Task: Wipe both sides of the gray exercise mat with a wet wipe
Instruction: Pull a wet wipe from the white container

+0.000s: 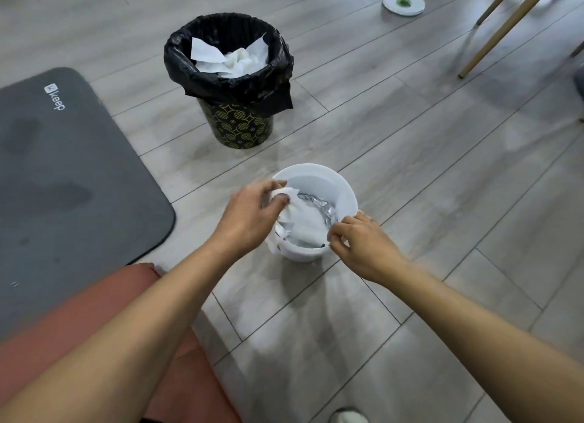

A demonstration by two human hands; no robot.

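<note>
Left hand [252, 214]: fingers curled round a crumpled white wet wipe [297, 220], gripping its upper end at the near-left rim of a small round white plastic tub [343, 191] standing on the pale grey plank floor [410, 169]. The wipe trails down into the tub, over a silver foil pack [319, 203] lying inside.

Right hand [360, 245]: at the tub's near-right rim, thumb and fingers bent together in a pinch. Whether they pinch the wipe's edge, the foil pack or the rim, I cannot tell; motion blur here.

Gray foam exercise mat [63, 176]: flat on the floor, left of the tub and well apart from both hands. White "keep" logo near its rounded far corner. Darker patches on its surface.

Beyond the tub: black patterned waste bin with a black plastic liner [234, 84], holding crumpled white wipes. Farther right, a small white plate [404, 2] with something green on it, beside slanted wooden furniture legs [505, 27].
</note>
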